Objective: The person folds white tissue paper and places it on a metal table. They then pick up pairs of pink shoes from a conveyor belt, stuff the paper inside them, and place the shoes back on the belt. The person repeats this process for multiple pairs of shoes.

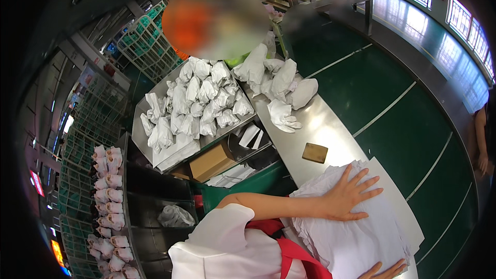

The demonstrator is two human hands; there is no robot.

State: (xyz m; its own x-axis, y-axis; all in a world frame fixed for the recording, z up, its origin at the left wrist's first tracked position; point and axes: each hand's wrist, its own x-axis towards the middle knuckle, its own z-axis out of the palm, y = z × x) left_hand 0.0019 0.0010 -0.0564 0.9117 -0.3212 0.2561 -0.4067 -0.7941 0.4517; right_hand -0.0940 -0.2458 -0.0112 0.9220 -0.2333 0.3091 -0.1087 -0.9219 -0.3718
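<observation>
A thick stack of thin white sheets (330,237), paper or cloth, lies on the metal table (336,134). My left hand (352,195) rests flat on top, fingers spread, nothing in it. At the lower edge of the picture my right hand (385,270) also lies on the stack, fingers stretched out and partly cut off. Beyond the stack sits a small brownish rectangular block (314,153). A white glove (283,117) lies farther up the table, beside several white-wrapped bundles (284,79).
At left, a metal tray (138,134) holds many white-wrapped bundles. Beneath it are a cardboard box (212,160) and white sheets. Racks with pale shoes (109,194) stand far left. Another person in orange (188,28) is across the table, blurred. Green floor (392,113) lies to the right.
</observation>
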